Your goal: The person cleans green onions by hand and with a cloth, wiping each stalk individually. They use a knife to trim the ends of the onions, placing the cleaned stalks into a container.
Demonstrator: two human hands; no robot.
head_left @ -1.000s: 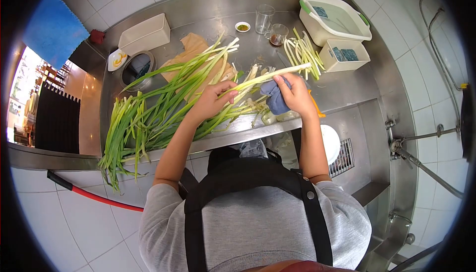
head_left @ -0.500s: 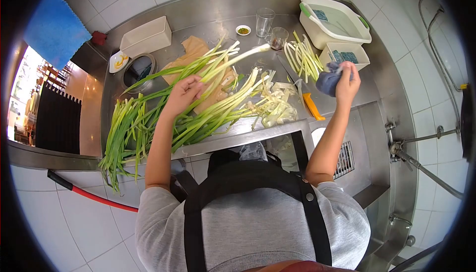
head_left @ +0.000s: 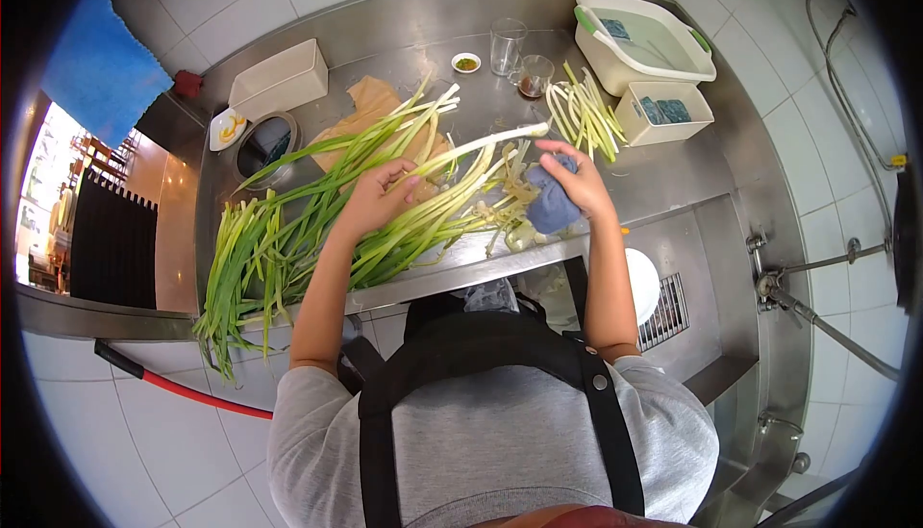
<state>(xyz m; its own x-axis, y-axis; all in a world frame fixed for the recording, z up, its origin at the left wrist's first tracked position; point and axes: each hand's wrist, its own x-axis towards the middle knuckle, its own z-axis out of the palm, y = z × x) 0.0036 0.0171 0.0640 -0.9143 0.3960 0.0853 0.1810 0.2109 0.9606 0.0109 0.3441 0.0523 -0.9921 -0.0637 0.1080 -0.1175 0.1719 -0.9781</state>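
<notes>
My left hand [head_left: 385, 196] closes round a green onion stalk [head_left: 481, 143] whose pale root end points right. In my right hand [head_left: 577, 182] a blue-grey cloth [head_left: 553, 203] hangs from the palm, thumb and fingers spread near the stalk's white end. Long green onions [head_left: 279, 244] lie in a heap on the steel counter under and left of my left hand, their leaves hanging over the front edge. Pale onion peelings [head_left: 510, 206] lie beside the cloth. Trimmed stalks [head_left: 585, 114] rest farther back. Brown paper [head_left: 370, 100] shows under the heap.
At the back right stand a water-filled white tub [head_left: 625, 57] and a smaller container [head_left: 663, 126]. Two glasses [head_left: 508, 45] and a sauce dish [head_left: 466, 63] are at the back. A beige bin [head_left: 279, 76] and a round metal container [head_left: 269, 143] stand left. A white plate [head_left: 641, 286] lies right.
My right hand has moved left and down with the cloth, toward the stalk's root end. The orange-handled knife is now mostly hidden. My left hand has shifted slightly right with the stalk.
</notes>
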